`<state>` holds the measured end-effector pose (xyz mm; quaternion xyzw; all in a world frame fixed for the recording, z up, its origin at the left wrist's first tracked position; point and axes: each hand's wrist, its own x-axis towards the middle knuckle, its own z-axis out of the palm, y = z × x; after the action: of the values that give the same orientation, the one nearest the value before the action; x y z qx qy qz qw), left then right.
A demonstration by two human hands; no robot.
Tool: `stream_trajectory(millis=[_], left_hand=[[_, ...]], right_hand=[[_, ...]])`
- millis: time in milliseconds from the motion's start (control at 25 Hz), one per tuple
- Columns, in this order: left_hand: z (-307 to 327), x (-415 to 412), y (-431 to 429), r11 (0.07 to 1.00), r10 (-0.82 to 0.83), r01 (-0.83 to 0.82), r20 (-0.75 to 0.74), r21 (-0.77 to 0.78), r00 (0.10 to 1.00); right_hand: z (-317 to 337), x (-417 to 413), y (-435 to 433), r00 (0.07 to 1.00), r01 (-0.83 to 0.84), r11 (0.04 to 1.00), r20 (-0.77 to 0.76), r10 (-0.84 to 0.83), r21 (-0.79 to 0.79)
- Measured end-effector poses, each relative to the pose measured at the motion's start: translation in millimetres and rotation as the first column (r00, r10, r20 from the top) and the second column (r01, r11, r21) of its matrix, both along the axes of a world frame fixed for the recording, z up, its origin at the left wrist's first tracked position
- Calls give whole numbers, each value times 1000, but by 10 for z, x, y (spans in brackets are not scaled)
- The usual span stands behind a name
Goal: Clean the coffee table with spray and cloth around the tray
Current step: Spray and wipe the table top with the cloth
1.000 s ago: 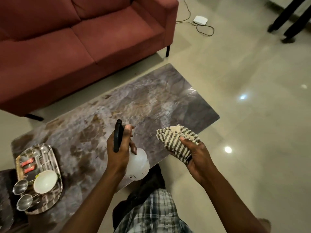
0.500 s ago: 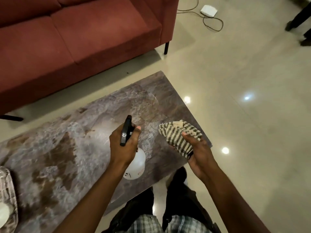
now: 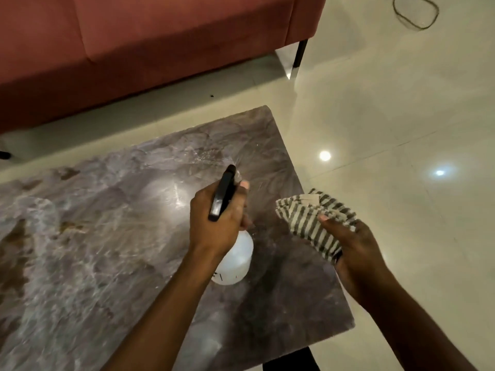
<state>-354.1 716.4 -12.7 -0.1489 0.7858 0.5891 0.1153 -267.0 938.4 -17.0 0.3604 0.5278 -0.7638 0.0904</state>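
The grey marbled coffee table point(image 3: 93, 250) fills the lower left. My left hand point(image 3: 217, 220) grips a white spray bottle point(image 3: 235, 261) with a black trigger head, held over the table's right part, nozzle pointing away from me. A faint mist and wet sheen show on the top just beyond the nozzle. My right hand point(image 3: 353, 250) holds a bunched striped cloth point(image 3: 308, 220) above the table's right edge. The tray is out of view.
A red sofa point(image 3: 147, 44) runs along the far side of the table, its black leg point(image 3: 300, 53) at its right end. Glossy tiled floor point(image 3: 401, 116) lies to the right, with a dark cable loop point(image 3: 415, 14) at the top right.
The view has shifted right and closer, so the tray has left the frame. Both hands now sit further over the table's right end, still holding bottle and cloth; spray mist has appeared.
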Motion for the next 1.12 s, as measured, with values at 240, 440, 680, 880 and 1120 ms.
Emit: stream_trajectory(millis=[240, 440, 680, 880, 1120], left_hand=[[-484, -241, 264, 995, 46, -38, 86, -88, 995], [-598, -271, 161, 994, -86, 88, 24, -70, 996], [-667, -255, 195, 995, -14, 11, -30, -102, 999], [-696, -302, 184, 997, -63, 64, 42, -31, 997], [-743, -365, 144, 994, -39, 43, 36, -98, 999]], right_hand=[[-478, -603, 458, 999, -18, 986, -41, 26, 167], [-752, -1236, 400, 981, -35, 952, -172, 91, 305], [-1010, -1988, 212, 929, -12, 863, -313, 196, 505], [-1218, -2527, 127, 906, -24, 695, -277, 319, 719], [-1464, -2917, -207, 718, -395, 215, 154, 679, 893]])
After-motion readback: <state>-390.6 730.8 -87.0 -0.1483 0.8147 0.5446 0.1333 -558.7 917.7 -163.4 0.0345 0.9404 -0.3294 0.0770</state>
